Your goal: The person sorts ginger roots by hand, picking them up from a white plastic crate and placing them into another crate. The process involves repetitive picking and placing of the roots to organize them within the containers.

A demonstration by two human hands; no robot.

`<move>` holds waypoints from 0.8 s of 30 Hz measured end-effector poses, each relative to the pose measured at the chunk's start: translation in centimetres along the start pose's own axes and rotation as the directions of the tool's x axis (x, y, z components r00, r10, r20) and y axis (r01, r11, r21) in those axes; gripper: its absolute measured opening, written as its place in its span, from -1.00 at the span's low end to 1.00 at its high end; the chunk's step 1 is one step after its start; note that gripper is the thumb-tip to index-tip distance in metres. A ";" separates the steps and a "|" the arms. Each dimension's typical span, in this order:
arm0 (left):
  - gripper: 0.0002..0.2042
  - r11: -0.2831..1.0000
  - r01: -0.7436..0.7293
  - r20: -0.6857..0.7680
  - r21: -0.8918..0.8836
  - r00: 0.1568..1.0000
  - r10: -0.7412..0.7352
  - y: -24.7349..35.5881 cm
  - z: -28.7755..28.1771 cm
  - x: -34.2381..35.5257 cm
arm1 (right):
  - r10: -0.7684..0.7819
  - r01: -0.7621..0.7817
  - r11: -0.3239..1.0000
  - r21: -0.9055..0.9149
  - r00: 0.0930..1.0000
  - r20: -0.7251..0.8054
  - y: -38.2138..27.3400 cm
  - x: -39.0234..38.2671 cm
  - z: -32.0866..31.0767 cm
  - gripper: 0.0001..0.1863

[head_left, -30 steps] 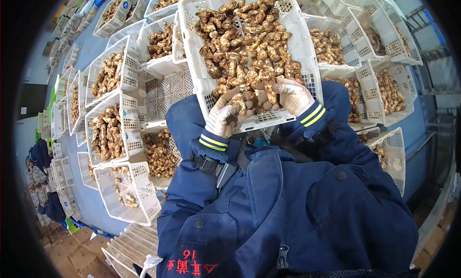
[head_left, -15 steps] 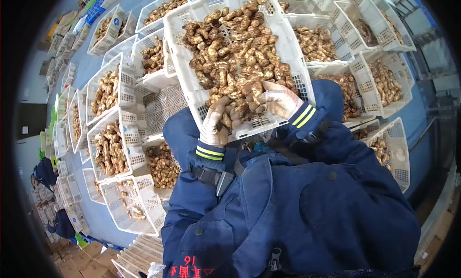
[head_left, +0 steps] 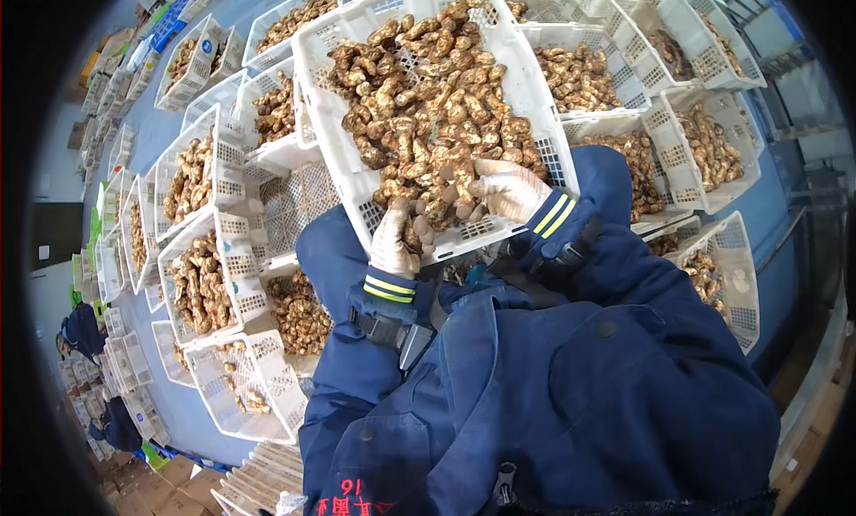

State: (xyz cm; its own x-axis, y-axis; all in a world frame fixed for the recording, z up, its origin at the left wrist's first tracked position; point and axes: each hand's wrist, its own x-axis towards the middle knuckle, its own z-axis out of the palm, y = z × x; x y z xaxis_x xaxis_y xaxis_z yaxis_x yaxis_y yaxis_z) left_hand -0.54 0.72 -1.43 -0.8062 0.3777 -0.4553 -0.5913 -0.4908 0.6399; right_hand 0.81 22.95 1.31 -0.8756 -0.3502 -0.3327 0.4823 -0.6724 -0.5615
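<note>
A white perforated crate (head_left: 551, 133) rests over my lap, filled with knobbly brown mushrooms (head_left: 419, 97). At its near edge my left hand (head_left: 399, 235), in a pale glove with darkened fingertips, is curled closed round a small mushroom at the left. My right hand (head_left: 504, 186), gloved the same way, grips a mushroom (head_left: 456, 179) among those at the near end of the crate, a short distance to the right of my left hand. The undersides of both hands' fingers are partly hidden by the mushrooms.
More white crates of mushrooms (head_left: 201, 284) surround me on both sides and behind the held crate. One at the left (head_left: 294, 204) shows its bare mesh bottom. A co-worker in dark clothes (head_left: 82, 329) is at the far left, near stacked crates. Cardboard (head_left: 183, 489) lies at the lower left.
Since a second ago both hands and the crate appear lower and further left in the view. My left hand has turned more upright; my right hand stays at the mushrooms.
</note>
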 end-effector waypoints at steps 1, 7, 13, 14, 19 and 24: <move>-0.60 1.000 0.009 -0.006 -0.001 1.000 -0.009 -0.2 -0.1 0.2 | -0.004 0.004 1.000 -0.008 1.000 0.002 0.2 0.2 -0.7 -0.66; -0.60 0.999 0.037 -0.058 0.009 0.998 -0.037 0.1 0.7 0.1 | 0.016 -0.020 0.996 -0.088 0.999 -0.052 0.5 0.6 -2.3 -0.72; -0.65 0.996 -0.092 -0.054 -0.021 0.994 0.091 0.4 0.4 0.3 | -0.049 0.047 0.994 -0.097 0.998 -0.024 -0.7 0.0 -0.5 -0.69; -0.67 0.993 -0.105 -0.043 -0.058 0.994 0.103 0.4 -0.4 0.4 | -0.138 0.136 0.989 -0.056 0.990 -0.018 -1.1 -0.1 -0.5 -0.68; -0.69 0.977 -0.171 -0.088 -0.126 0.983 0.160 0.0 0.2 0.7 | -0.699 0.719 0.695 0.027 0.684 -0.208 -7.3 -4.5 -0.4 -0.52; -0.67 0.986 -0.112 -0.023 -0.123 0.994 0.110 -0.2 -0.6 0.7 | -0.466 0.427 0.554 -0.715 0.870 0.159 -6.3 -1.5 -2.5 -0.48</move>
State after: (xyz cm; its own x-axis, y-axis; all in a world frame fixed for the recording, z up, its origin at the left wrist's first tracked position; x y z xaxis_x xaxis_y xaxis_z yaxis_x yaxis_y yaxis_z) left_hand -1.04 0.66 -2.24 -0.8667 0.3029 -0.3964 -0.4949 -0.6230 0.6058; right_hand -0.89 29.32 3.47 -0.9911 -0.0954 0.0926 -0.0875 -0.0559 -0.9946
